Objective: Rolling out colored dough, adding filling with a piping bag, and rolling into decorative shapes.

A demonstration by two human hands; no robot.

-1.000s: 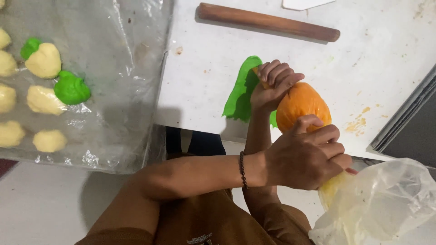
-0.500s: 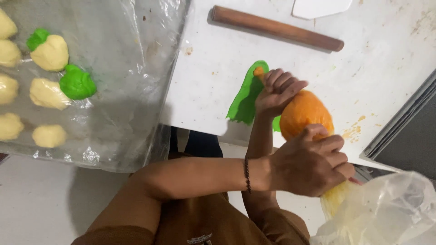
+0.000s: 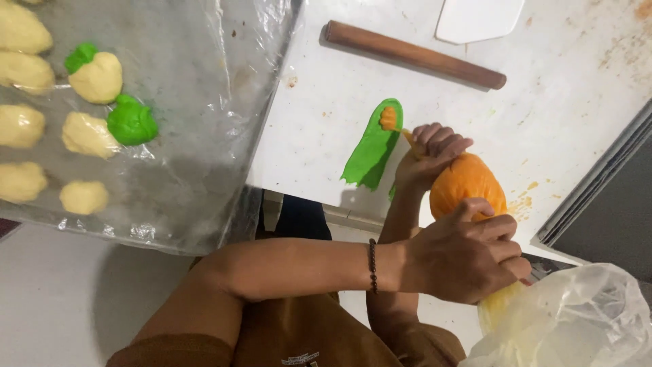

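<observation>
Left hand (image 3: 468, 258) clenched on twisted top of piping bag (image 3: 467, 187); right hand (image 3: 428, 153) pinches nozzle end. Orange blob (image 3: 388, 119) sits on green dough (image 3: 372, 146), surface (image 3: 543, 122) centre. Squeeze steadily from twist, keep tip low. Rolling pin (image 3: 414, 54) at 12 o'clock.

Bright overhead light, soft shadows, slight blur

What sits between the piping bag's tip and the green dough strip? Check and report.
Nothing visible. The orange piping bag, held by the left hand at the back and the right hand near the nozzle, has its tip right over the green dough strip, where an orange blob already sits.
</observation>
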